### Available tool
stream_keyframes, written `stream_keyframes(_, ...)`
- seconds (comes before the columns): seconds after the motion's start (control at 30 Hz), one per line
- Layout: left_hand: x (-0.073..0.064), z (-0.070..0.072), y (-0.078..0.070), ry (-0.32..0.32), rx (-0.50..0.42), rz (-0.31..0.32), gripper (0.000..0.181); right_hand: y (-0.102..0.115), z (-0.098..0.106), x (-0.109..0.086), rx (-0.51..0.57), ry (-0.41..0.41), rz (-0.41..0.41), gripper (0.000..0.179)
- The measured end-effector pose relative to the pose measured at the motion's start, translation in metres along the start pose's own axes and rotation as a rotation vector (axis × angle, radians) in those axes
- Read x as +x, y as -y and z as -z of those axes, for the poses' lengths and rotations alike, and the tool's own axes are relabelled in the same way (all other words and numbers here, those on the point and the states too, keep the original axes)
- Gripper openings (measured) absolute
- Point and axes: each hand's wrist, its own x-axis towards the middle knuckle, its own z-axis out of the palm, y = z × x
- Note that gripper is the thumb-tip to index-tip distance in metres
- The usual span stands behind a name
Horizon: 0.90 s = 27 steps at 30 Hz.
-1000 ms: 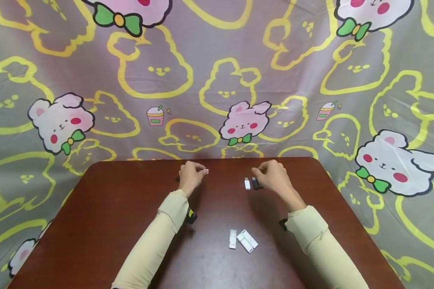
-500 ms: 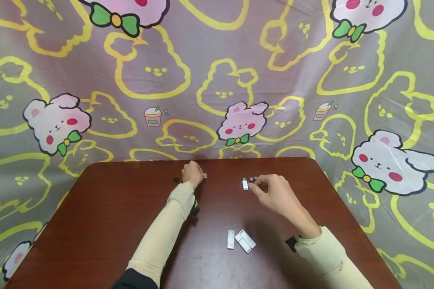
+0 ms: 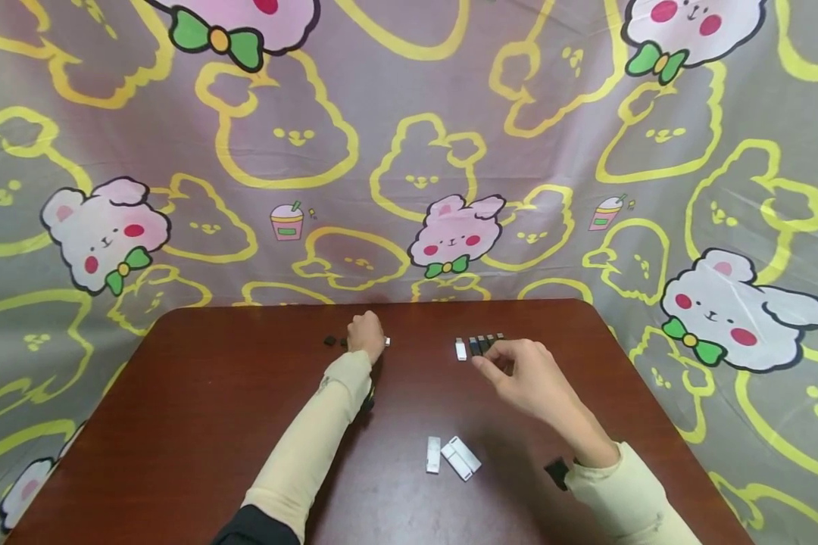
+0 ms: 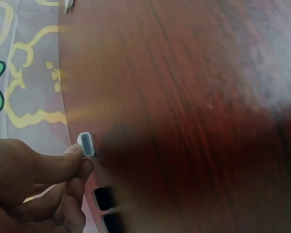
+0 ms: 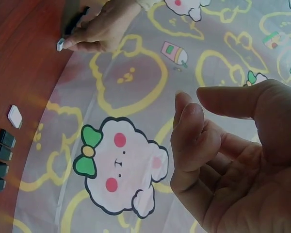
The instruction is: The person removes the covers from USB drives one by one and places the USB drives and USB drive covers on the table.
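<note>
White cap [image 4: 86,144] pinched in the left hand [image 3: 366,334] at the table's [image 3: 395,424] far side; nothing in the loosely bent right hand [image 3: 528,372]. Could tip into black caps [image 4: 105,198] just left if let go crooked.

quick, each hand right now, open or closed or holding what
Left hand: closed, pinching a small white cap.
Right hand: open, loosely curled, holding nothing.

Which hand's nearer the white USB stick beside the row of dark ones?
Right. The right hand hovers just to the right of the white USB stick, holding nothing; the left hand is farther off to its left, pinching a small white piece.
</note>
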Motion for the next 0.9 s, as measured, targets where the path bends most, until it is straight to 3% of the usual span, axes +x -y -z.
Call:
stream_keyframes(0.3,-0.002,0.001,0.0,0.003,-0.006,-0.023,0.034,0.001,0.007,-0.005,0.013,-0.008,0.031,0.012)
stream_keyframes(0.57,-0.005,0.0,-0.001,-0.043,0.015,-0.031,0.015,0.002,0.011,-0.006,0.036,-0.016,0.019,0.011)
stream_keyframes(0.8,-0.011,0.0,-0.003,-0.015,-0.029,-0.056,0.051,0.003,0.015,-0.007,0.04,-0.028,0.025,0.009)
stream_keyframes(0.9,-0.012,-0.001,-0.002,-0.015,-0.005,-0.058,0.053,0.002,0.016,-0.007,0.033,-0.025,0.017,0.01)
